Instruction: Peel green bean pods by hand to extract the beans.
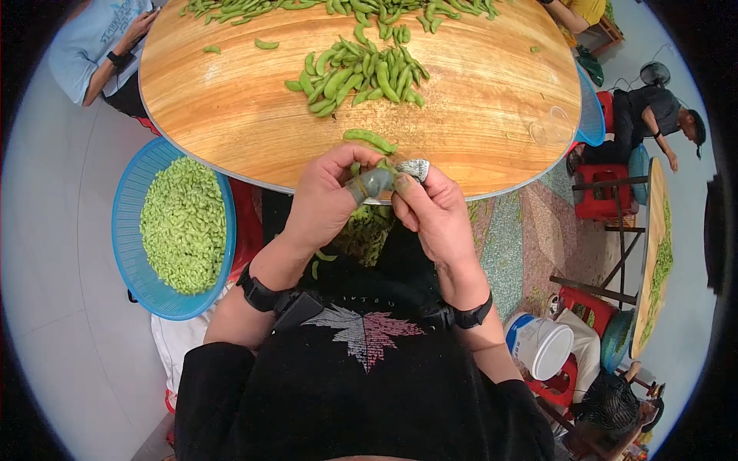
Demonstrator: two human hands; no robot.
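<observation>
My left hand (317,201) and my right hand (440,213) meet at the near edge of the round wooden table (231,115). Pinched between their fingertips is a green bean pod (383,164), largely hidden by the fingers. A grey cover (374,183) sits on my left thumb, and a patterned wrap (415,168) on a finger of my right hand. Just beyond the fingers a single pod (370,140) lies on the wood. Farther in is a heap of whole pods (361,75).
A blue basket (123,223) of shelled green beans (183,227) stands at my left. More pods (361,8) line the table's far side. Below the hands are dark green scraps (365,230). A white bucket (552,347) stands at the right. Other people sit around this table and another.
</observation>
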